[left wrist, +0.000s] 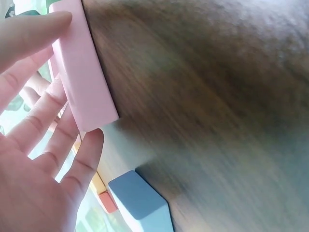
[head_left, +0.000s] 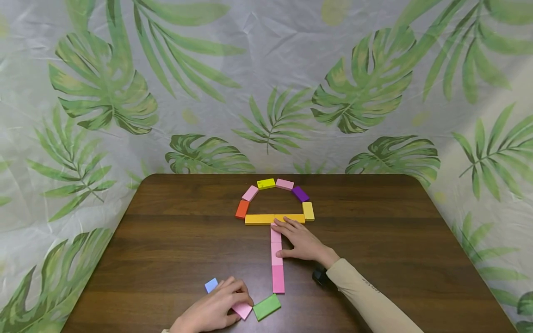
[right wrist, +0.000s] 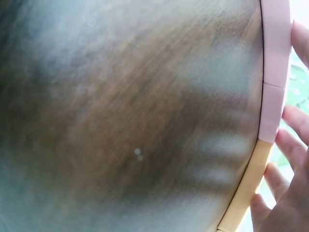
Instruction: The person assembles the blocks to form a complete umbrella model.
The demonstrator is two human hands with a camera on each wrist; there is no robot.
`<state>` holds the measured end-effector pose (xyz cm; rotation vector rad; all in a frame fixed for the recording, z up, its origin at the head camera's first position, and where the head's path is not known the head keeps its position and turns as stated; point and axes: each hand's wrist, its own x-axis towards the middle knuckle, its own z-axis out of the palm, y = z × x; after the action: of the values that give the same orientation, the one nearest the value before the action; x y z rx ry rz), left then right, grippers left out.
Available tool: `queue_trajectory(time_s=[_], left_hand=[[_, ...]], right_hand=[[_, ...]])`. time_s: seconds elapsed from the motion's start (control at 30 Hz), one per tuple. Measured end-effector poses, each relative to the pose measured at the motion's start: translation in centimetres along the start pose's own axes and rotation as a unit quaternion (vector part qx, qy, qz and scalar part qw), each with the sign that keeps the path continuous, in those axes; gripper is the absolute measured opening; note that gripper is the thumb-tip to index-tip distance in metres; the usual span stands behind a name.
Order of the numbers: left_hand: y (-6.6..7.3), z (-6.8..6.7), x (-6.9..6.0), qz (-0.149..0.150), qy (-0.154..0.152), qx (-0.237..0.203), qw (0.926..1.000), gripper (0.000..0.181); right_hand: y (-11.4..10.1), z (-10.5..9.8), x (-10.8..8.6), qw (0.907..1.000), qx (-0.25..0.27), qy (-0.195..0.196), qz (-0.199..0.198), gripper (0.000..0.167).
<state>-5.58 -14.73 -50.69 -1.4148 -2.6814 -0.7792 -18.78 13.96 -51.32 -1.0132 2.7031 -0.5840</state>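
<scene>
My left hand holds a pink block near the front of the table, thumb on one face and fingers along the other. The block's right end is close to a green block; whether they touch, I cannot tell. A blue block lies just beyond this hand. My right hand rests beside a straight column of pink blocks, its fairly straight fingertips touching the column and the orange blocks across its top. A deeper pink block forms the column's near end.
Above the orange blocks curves an arch: a red-orange block, a yellow block, a purple block, a pale yellow block and pink ones between. All lie on a dark wooden table, before a leaf-patterned cloth.
</scene>
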Motion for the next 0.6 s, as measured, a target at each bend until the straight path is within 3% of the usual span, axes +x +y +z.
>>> queue_trajectory(time_s=[0.6], left_hand=[[-0.37,-0.11,0.36,0.015,-0.015,0.003,0.9998,0.027]], right_hand=[[-0.16,-0.13,-0.13,0.9999,0.007,0.005,-0.006,0.08]])
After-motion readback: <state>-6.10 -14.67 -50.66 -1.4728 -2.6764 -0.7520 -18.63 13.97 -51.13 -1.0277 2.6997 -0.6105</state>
